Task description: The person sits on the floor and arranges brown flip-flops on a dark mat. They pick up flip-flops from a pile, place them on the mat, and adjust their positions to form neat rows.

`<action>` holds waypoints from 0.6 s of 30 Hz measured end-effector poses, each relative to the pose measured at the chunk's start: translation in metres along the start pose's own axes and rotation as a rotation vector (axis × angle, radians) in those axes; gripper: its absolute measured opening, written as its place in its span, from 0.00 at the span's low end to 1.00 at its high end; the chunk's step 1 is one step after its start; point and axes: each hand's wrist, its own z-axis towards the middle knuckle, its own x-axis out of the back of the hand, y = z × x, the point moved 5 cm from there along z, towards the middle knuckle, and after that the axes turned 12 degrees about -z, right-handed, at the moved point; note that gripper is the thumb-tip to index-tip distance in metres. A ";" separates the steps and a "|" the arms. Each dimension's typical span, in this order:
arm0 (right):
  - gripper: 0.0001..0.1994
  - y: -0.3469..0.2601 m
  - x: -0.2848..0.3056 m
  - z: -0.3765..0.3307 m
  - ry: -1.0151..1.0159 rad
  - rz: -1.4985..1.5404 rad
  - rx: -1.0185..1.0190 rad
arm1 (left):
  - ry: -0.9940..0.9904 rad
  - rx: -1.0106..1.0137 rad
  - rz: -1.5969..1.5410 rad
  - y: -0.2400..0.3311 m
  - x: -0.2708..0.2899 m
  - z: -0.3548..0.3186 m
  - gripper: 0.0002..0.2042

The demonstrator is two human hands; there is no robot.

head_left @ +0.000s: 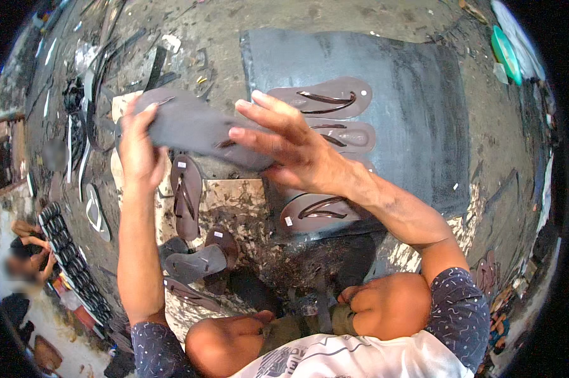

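Observation:
My left hand [141, 148] is closed round one end of a dark grey flip-flop sole [190, 126], its thumb on the face turned up. The sole is slightly blurred and raised above the ground. My right hand [297, 142] reaches over the sole's other end with fingers stretched and apart; its thumb is hidden. On a dark sheet beyond that hand lie several brown flip-flops, among them a far one [335, 97], a middle one [357, 137] and a near one [319, 214]. Another brown flip-flop [185, 198] rests below the raised sole, beside a pale board [237, 195].
The dark rubber sheet [417, 88] covers the ground at right. Straps and scraps [86, 120] litter the left, near a white-strapped flip-flop [95, 211]. A grey sole [196, 264] lies near my knees. A green basin [506, 55] stands far right; a person [32, 255] is at far left.

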 end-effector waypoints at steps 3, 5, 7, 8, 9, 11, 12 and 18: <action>0.24 0.039 0.035 -0.016 0.052 -0.134 -0.139 | -0.001 0.238 0.018 -0.040 -0.049 0.032 0.26; 0.20 0.099 0.067 -0.028 0.445 0.171 -0.584 | -0.147 0.196 0.248 -0.059 -0.061 0.061 0.25; 0.23 0.169 0.088 -0.054 0.482 0.105 -0.781 | -0.236 0.026 0.428 -0.092 -0.101 0.071 0.22; 0.23 0.192 0.087 -0.062 0.483 0.132 -0.834 | -0.239 0.038 0.305 -0.110 -0.113 0.082 0.22; 0.24 0.213 0.079 -0.067 0.481 0.173 -0.886 | -0.209 0.051 0.263 -0.130 -0.112 0.095 0.21; 0.24 0.259 0.063 -0.085 0.406 0.153 -0.933 | -0.201 0.077 0.345 -0.155 -0.108 0.109 0.20; 0.24 0.277 0.055 -0.097 0.331 0.094 -0.934 | -0.189 0.094 0.342 -0.166 -0.106 0.111 0.20; 0.22 0.294 0.040 -0.116 0.192 0.032 -0.984 | -0.161 0.145 0.418 -0.188 -0.093 0.107 0.18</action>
